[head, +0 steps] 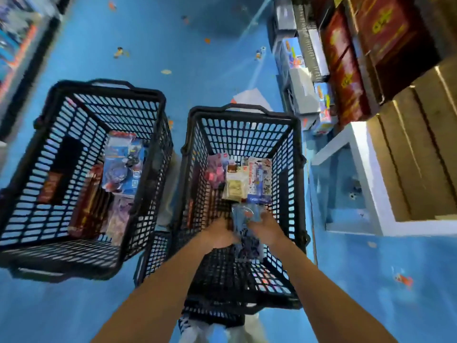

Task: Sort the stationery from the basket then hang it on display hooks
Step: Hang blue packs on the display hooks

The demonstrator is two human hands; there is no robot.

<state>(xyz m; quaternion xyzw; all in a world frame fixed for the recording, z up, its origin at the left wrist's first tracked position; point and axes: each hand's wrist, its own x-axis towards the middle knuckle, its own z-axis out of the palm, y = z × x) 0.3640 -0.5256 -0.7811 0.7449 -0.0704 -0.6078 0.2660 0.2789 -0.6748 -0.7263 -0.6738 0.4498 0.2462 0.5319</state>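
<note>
Two black plastic baskets stand on a blue floor. Both my hands reach down into the right basket (195,134). My left hand (218,235) and my right hand (265,231) hold a blue packet of stationery (244,224) between them, one on each side. Further in lie a pink packet (215,173), a beige packet (234,189) and a white-and-blue pen packet (259,179). The left basket (49,115) holds a blue blister pack (123,169), dark red boxes (86,206) and a pale packet. The frame is blurred by motion.
Shelves on the right carry dark red boxes (346,70), small colourful cartons (294,55) and a wooden crate (420,144) over a white shelf frame (371,181). A blurred display rack (14,45) runs along the left. My feet show below the right basket.
</note>
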